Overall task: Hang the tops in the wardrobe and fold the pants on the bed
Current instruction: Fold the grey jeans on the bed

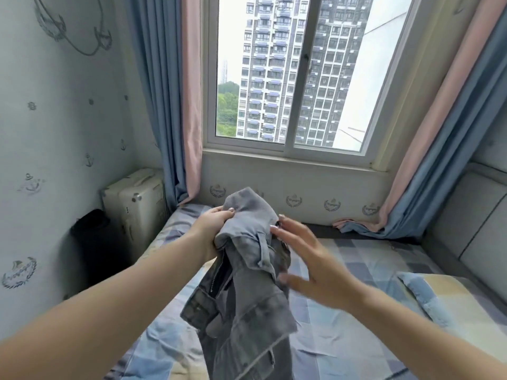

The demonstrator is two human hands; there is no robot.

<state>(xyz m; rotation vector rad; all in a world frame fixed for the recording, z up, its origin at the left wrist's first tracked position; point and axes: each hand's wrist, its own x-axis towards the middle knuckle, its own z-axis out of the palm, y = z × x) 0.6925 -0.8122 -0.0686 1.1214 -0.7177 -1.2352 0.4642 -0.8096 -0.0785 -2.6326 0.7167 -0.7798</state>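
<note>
Jeans (pixel 247 283) bunched in left hand (pixel 211 229) — lower part cut off, right hand (pixel 307 259) blurred

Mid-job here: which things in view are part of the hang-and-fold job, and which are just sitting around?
Job:
grey denim garment, gripped by the left hand
right hand, open beside it
bed

Lying about:
suitcase
black bag
pillow
curtains

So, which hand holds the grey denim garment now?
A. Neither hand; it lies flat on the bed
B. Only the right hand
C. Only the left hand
C: the left hand has its fingers curled round the bunched top of the grey denim garment, while the right hand is spread open beside it.
</note>
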